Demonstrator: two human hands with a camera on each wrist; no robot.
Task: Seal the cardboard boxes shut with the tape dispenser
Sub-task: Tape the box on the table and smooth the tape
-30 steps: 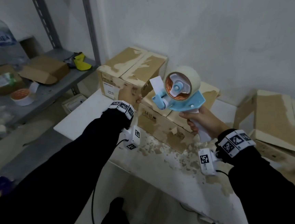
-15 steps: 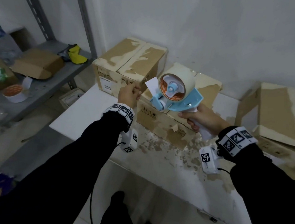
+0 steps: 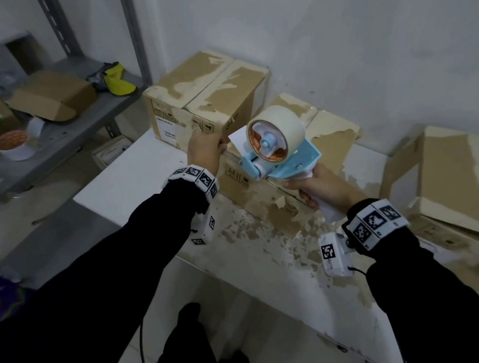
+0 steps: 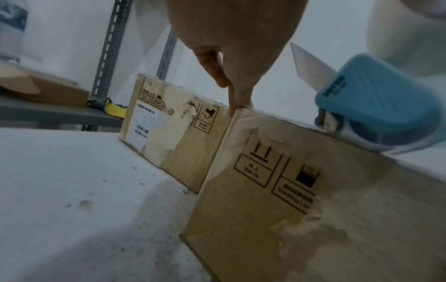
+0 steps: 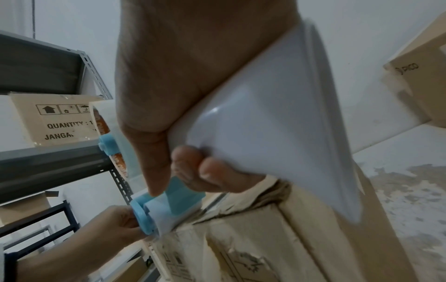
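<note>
At far left a grey shelf [image 3: 63,130] carries a flattened carton [image 3: 51,95], a spare tape roll [image 3: 12,144] and a yellow object [image 3: 119,81]. Right of it, on the white surface [image 3: 133,176], a tall box [image 3: 205,97] stands against the wall, its top flaps closed.

The left hand [image 3: 205,152] reaches to the near top corner of the low box [image 3: 265,190], which lies touching the tall one on its right side. The left wrist view shows a fingertip [image 4: 237,103] pressing down on that corner edge; the other fingers are curled in, and I cannot tell whether they pinch the flap.

Just right of that hand, the dispenser [image 3: 278,146] hovers over the same end of the low box, roller close to the top edge, a loose tab of tape sticking up at its nose. The right hand [image 3: 323,191] has its fingers [image 5: 217,171] wrapped tight round the white handle.

Farther right, another box [image 3: 449,177] lies tilted, well apart.

This looks like the start of sealing the low box: the tape is not yet stuck. The next move calls for bringing the tab down onto the end face near the seam, pressing it there, then drawing the dispenser back along the top seam while the left hand steadies the box.
</note>
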